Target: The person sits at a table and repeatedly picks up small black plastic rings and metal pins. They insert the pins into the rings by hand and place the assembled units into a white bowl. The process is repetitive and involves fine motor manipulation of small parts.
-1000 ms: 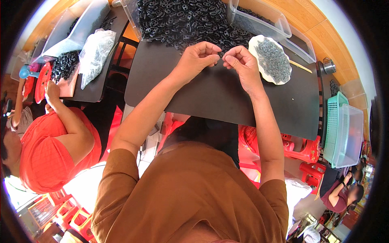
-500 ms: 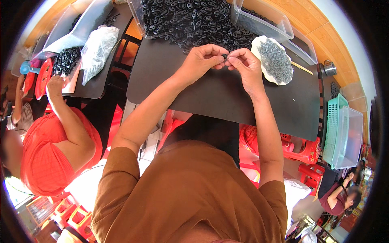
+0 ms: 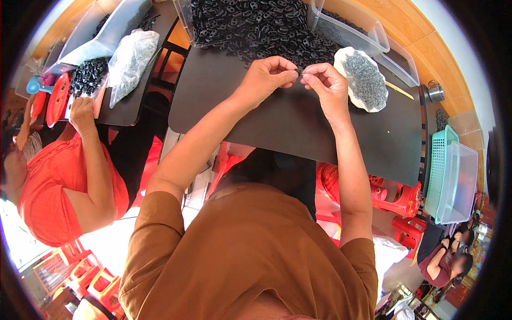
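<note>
My left hand (image 3: 269, 76) and my right hand (image 3: 324, 81) meet fingertip to fingertip above the black table (image 3: 298, 128), pinching one small black part (image 3: 300, 71) between them. Just beyond the hands lies a big heap of small black ring-shaped parts (image 3: 256, 26). To the right of my right hand stands a white scalloped dish (image 3: 364, 80) filled with tiny dark pieces.
Clear plastic tubs (image 3: 368, 32) sit at the table's far edge. A green basket and clear bin (image 3: 453, 176) stand at right, red stools (image 3: 400, 197) below. At left a person in orange (image 3: 58, 181) works at another black table with a clear bag (image 3: 130, 61) and black parts.
My hands have stayed pressed together on the small part, drifting slightly nearer the heap. The person at left has moved a hand a little.
</note>
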The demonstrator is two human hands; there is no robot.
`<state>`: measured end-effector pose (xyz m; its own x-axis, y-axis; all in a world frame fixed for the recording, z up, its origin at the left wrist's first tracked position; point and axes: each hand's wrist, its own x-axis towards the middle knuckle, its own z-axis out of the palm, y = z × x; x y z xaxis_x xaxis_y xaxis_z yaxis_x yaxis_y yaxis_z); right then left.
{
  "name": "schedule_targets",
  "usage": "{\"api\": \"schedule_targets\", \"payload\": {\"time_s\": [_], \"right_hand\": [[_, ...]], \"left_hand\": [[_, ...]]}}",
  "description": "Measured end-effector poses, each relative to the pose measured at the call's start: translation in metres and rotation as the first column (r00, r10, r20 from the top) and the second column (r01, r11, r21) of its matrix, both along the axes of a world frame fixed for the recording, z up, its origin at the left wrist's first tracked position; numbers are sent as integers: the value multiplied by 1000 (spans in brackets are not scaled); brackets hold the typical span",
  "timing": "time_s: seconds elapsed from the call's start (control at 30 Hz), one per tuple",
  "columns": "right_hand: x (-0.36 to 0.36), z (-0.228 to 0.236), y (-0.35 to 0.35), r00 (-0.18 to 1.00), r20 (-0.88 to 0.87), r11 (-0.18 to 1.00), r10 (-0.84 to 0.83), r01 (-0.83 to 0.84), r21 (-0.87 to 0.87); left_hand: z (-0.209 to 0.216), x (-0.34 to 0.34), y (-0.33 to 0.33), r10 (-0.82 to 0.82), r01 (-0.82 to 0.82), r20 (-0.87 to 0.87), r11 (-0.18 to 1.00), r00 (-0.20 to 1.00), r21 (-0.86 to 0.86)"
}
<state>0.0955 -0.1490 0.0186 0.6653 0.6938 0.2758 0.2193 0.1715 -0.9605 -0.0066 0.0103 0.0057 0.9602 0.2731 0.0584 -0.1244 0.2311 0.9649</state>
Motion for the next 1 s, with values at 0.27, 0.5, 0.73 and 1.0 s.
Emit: {"api": "schedule_targets", "payload": {"time_s": [0.27,0.5,0.73,1.0], "right_hand": [[2,-2,0,1000,6,1000,-25,25,2],[2,-1,-1,1000,-8,999,-14,14,31],[1,-1,0,1000,-13,1000,-18,19,21],[-1,1,0,997,73,998,-34,37,-44]], "left_hand": [[-1,1,-1,-14,14,-3,998,1000,-55],[-2,1,-2,-7,7,2,999,1000,-45],[-3,2,-2,1,-1,-13,1000,1000,-23],[0,1,-5,29,-28,-34,999,999,36]]}}
